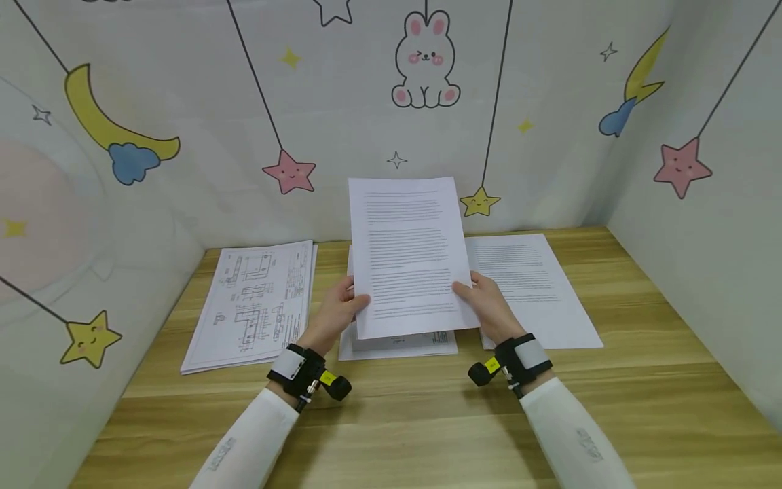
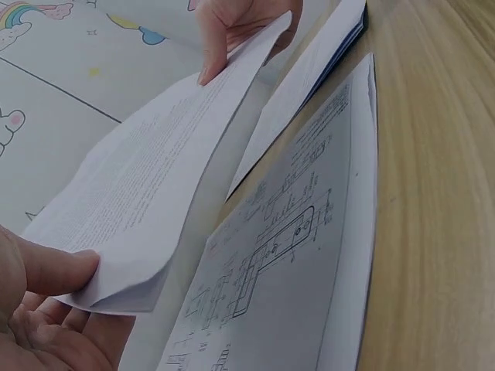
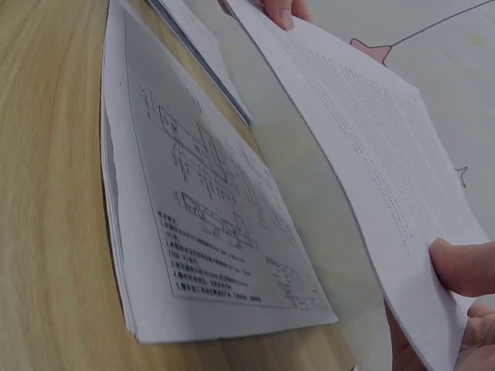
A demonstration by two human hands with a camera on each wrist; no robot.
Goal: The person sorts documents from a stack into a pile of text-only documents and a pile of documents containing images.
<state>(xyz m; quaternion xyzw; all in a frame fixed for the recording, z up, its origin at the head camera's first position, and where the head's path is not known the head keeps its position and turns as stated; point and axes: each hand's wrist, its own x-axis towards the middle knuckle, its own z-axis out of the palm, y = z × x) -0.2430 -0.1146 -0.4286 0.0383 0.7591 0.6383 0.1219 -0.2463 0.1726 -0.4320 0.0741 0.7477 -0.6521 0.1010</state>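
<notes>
Both hands hold a thin stack of printed text sheets tilted up above the middle of the table. My left hand pinches its left edge, thumb on the printed face and fingers behind. On the opposite edge my right hand grips the same way. Below the raised sheets lies a stack of drawing sheets, apart from them and partly hidden in the head view. The right wrist view shows the thumb pressed on the text face and the drawing stack with slightly uneven edges.
A pile of technical drawings lies on the left of the wooden table. Another stack of text pages lies to the right, close to my right hand. Cartoon-printed wall covering rises behind and at both sides.
</notes>
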